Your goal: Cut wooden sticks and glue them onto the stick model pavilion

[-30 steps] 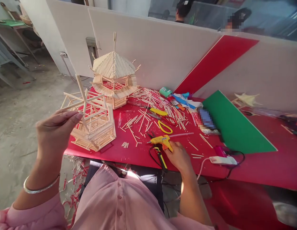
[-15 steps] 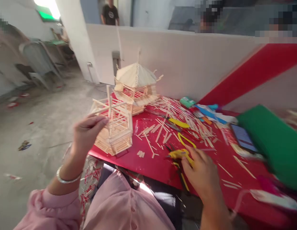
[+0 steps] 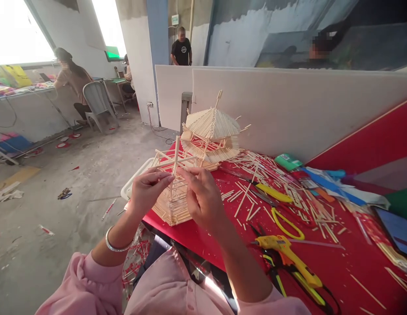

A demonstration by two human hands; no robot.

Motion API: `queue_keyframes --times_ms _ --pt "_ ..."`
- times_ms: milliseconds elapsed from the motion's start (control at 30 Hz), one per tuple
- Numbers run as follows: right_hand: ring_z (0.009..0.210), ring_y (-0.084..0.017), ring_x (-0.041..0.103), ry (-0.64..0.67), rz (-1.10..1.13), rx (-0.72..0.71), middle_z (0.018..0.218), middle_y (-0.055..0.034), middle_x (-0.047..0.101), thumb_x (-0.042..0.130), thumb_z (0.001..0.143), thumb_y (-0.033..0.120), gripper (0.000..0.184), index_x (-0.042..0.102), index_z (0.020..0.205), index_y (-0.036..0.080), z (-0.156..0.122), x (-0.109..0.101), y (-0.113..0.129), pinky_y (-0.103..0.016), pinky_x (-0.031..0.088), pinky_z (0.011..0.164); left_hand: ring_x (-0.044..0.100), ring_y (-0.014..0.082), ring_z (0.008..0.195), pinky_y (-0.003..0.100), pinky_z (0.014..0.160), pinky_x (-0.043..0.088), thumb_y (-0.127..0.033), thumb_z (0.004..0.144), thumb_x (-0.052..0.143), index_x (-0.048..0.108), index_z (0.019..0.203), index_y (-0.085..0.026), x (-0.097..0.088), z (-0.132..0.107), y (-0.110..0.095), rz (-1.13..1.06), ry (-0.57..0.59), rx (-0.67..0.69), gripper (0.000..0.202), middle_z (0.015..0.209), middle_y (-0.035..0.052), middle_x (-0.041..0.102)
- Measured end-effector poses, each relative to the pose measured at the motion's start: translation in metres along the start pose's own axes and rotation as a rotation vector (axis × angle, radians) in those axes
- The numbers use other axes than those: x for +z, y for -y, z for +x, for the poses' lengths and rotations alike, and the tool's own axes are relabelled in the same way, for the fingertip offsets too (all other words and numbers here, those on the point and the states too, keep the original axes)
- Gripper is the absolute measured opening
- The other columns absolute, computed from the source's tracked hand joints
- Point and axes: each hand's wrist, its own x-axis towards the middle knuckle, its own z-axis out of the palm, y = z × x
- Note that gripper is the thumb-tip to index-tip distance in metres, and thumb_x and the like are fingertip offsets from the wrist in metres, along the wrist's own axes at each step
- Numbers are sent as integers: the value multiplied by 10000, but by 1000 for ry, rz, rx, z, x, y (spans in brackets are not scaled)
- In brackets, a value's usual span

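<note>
A small house frame of thin wooden sticks [image 3: 170, 208] stands at the table's near left edge, with an upright stick [image 3: 177, 151] rising from its top. My left hand [image 3: 150, 186] pinches at the foot of this upright stick, thumb and forefinger together. From the other side my right hand [image 3: 203, 192] meets it, its fingertips closed against the same spot; they partly hide the joint. Behind stands a finished-looking stick pavilion [image 3: 211, 127] with a pointed roof. The yellow glue gun [image 3: 282, 247] lies on the red table, away from both hands.
Loose wooden sticks [image 3: 262, 166] are strewn over the red tabletop [image 3: 232, 249]. Yellow-handled scissors [image 3: 288, 225], yellow-handled pliers [image 3: 273, 192] and a phone [image 3: 395, 229] lie to the right. A white board [image 3: 282, 109] stands behind the table. Other people are in the background.
My right hand has let go of the glue gun, which now lies on the table, and has come left to the frame beside my left hand. The view has shifted.
</note>
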Motion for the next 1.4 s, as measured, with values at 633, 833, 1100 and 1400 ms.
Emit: queue_keyframes --times_ms 633,833,1100,1400 --pt "1002 -238 554 -15 -79 -118 1085 -62 598 448 793 -7 664 537 1360 326 7 10 -11 -417 455 862 611 150 682 279 608 498 -307 758 767 809 789 -244 1 0 0 -1 6 24 82 736 42 711" --pt "1001 -238 551 -14 -68 -116 1084 -59 600 458 784 -9 693 518 1378 343 5 10 -12 -421 451 869 597 147 674 280 599 489 -332 747 775 806 783 -246 2 0 -2 -29 3 10 98 717 38 702" --pt "994 -245 551 -24 -67 -96 1074 -65 602 454 786 0 727 463 1427 343 5 11 -11 -428 465 869 622 169 733 293 634 499 -343 766 759 805 774 -228 1 -1 -3 -23 13 0 125 757 54 711" --pt "993 -246 552 -18 -79 -113 1077 -69 603 455 780 -7 710 493 1405 327 4 12 -11 -425 455 867 584 147 675 275 587 464 -354 764 760 804 773 -224 2 -2 -2 -49 -2 1 138 715 42 685"
